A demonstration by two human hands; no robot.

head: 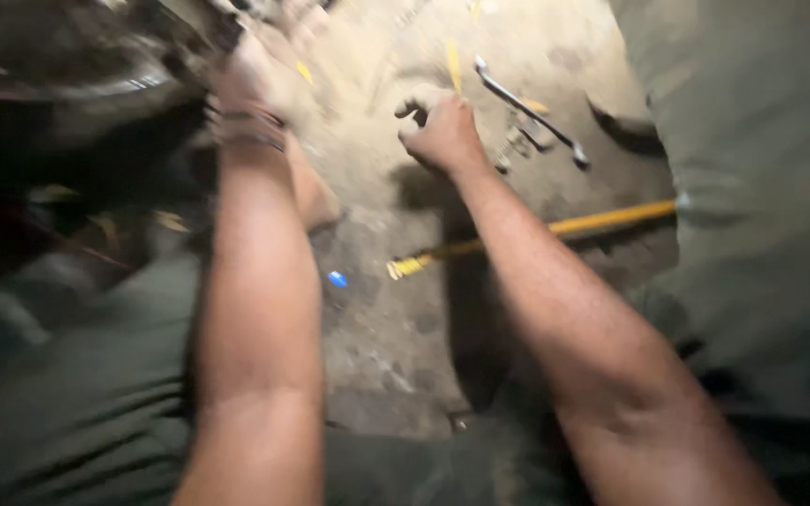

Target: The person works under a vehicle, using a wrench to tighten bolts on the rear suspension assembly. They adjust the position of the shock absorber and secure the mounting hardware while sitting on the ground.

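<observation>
Right hand [441,131] clenched beside wrench [529,110]; left hand [253,77] blurred, grip unclear.

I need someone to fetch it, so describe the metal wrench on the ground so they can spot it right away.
Start at the dusty ground between the person's knees. Just past the right hand, the wrench lies slanted, beside some small metal bits. It is slim and silvery with a ring at each end, unlike the long yellow rod nearer the knees.

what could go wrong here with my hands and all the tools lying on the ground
The spanner and yellow rod lie loose on the dirt floor beside your knees; shifting could land a leg on them. Your left hand reaches toward dark machinery in dim light, so pinched fingers seem possible. The right hand is fisted; its contents are unclear.
</observation>
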